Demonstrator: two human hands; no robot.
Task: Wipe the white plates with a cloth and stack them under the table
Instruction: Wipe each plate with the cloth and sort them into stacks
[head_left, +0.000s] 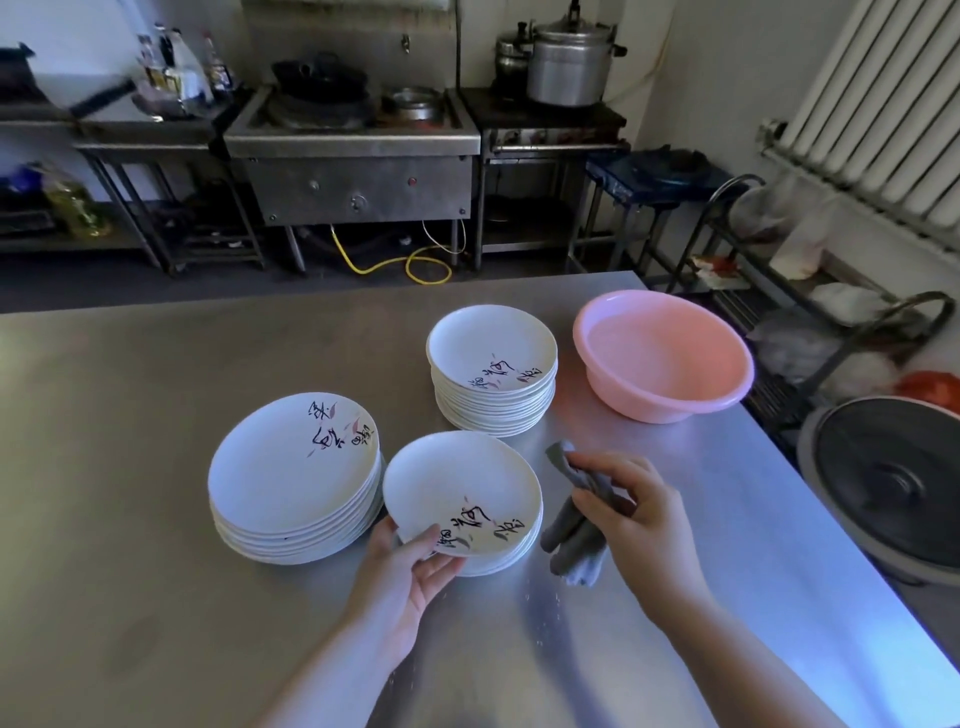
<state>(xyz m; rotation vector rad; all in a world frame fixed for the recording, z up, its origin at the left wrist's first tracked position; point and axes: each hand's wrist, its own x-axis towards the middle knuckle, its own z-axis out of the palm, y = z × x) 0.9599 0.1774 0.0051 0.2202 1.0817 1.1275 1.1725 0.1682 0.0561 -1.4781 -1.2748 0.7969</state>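
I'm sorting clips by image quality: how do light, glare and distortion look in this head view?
Head view: dim, bluish light; soft glare on the steel table near the hands; wide-angle bending curves the table edge and the radiator; the far left counter is blurred; the plates' lettering stays sharp.

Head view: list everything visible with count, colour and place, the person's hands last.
Plate stacks: three, white with dark brush lettering, on the table.
Held plate: one, white, atop the nearest stack.
Cloth: one, grey, right of that stack.
Basin: one, pink, table's right side.
Table: one, steel, foreground.
Stove: one, steel, back centre.
Pressure cooker: one, silver, back right.
Hose: one, yellow, floor under stove.
Radiator: one, white, right wall.
Left hand: grips the held plate's near rim.
Right hand: holds the cloth.
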